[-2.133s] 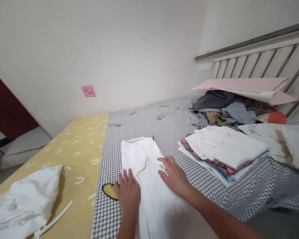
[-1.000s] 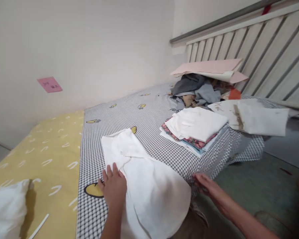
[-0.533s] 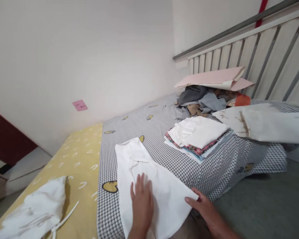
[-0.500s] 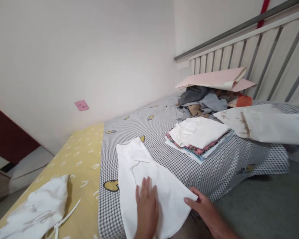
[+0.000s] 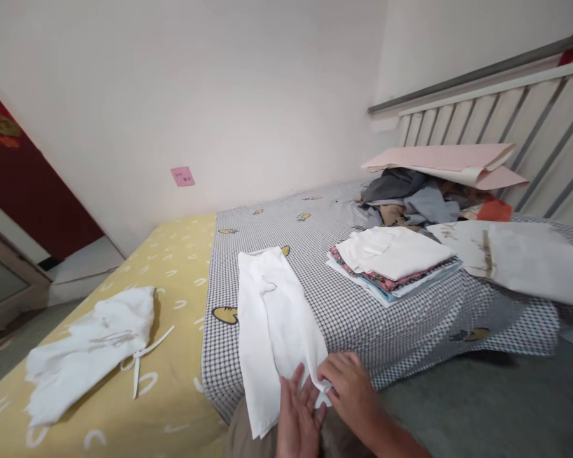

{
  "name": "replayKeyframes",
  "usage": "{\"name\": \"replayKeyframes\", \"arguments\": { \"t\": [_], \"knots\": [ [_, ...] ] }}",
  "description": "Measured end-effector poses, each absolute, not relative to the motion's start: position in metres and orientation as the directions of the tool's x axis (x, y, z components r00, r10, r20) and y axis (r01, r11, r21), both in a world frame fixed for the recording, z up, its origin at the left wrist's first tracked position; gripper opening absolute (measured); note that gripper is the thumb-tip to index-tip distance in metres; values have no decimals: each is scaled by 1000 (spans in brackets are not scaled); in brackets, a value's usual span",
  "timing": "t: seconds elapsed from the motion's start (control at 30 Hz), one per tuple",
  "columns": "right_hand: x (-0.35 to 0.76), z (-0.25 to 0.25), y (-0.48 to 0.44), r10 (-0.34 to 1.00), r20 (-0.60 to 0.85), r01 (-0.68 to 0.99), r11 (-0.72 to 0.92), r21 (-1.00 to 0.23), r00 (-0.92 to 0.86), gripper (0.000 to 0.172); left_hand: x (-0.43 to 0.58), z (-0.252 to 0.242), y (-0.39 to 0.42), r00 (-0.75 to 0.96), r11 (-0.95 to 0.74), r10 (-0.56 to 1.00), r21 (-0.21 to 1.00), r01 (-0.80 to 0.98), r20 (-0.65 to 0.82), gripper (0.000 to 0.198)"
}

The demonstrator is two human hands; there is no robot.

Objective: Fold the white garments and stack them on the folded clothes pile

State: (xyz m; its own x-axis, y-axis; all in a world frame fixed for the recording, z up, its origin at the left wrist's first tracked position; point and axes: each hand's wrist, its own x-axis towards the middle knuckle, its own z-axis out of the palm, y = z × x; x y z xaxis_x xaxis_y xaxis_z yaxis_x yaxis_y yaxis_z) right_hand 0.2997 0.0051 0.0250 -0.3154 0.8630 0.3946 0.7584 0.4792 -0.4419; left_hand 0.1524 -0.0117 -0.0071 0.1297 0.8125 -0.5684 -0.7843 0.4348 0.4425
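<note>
A white garment (image 5: 276, 318) lies lengthwise on the checked bedcover, its near end hanging over the bed's edge above my lap. Its right side is folded inward, making it a narrow strip; its exact kind is not clear. My right hand (image 5: 352, 391) is closed on the folded right edge near the bottom, fingers pinching the cloth. Close beside it, my left hand (image 5: 299, 413) rests at the garment's lower end with fingers spread and palm turned toward the right hand.
A folded clothes stack (image 5: 393, 261), white on top, sits to the right. Behind it are a heap of crumpled clothes (image 5: 410, 197) under pink sheets (image 5: 448, 159) and a white bundle (image 5: 519, 251). A white garment with ties (image 5: 95, 350) lies on the yellow cover (image 5: 186, 254).
My right hand has brought the garment's flared right corner inward to the left, narrowing it. My left hand has moved from lying flat on the cloth down to its lower end. The view has shifted left.
</note>
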Motion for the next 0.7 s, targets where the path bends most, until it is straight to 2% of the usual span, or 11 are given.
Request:
{"name": "replayKeyframes", "arguments": {
  "t": [0.1,0.17,0.23,0.27,0.33,0.43,0.5,0.57,0.63,0.7],
  "knots": [
    [297,21,1,867,304,763,493,-418,-393,30,155,-6,-15,158,420,840,436,-796,-519,53],
    [296,19,-3,870,247,762,492,-420,-426,27,162,-8,-15,133,415,845,479,-773,-518,47],
    [296,20,-7,863,190,715,497,-491,-469,20,168,-10,-13,45,408,832,555,-725,-553,35],
    [298,20,-7,859,161,668,484,-566,-486,18,169,-11,-13,-22,405,812,591,-697,-583,25],
    [305,20,-6,889,107,540,362,-760,-446,22,169,-12,-12,-149,418,751,638,-646,-643,6],
    [323,11,8,991,12,289,50,-956,-131,47,165,-14,-12,-196,478,691,642,-599,-696,8],
    [333,0,21,993,-76,138,-89,-986,94,53,164,-16,-13,-167,514,686,634,-578,-708,6],
    [337,-12,34,966,-190,48,-201,-978,175,57,163,-19,-15,-139,550,684,632,-546,-716,5],
    [333,-19,42,948,-300,-13,-300,-954,103,59,162,-20,-18,-111,580,693,642,-502,-713,7],
    [323,-21,45,938,-346,-70,-345,-936,-2,57,158,-19,-24,-85,588,720,671,-452,-689,13]
  ]
}}
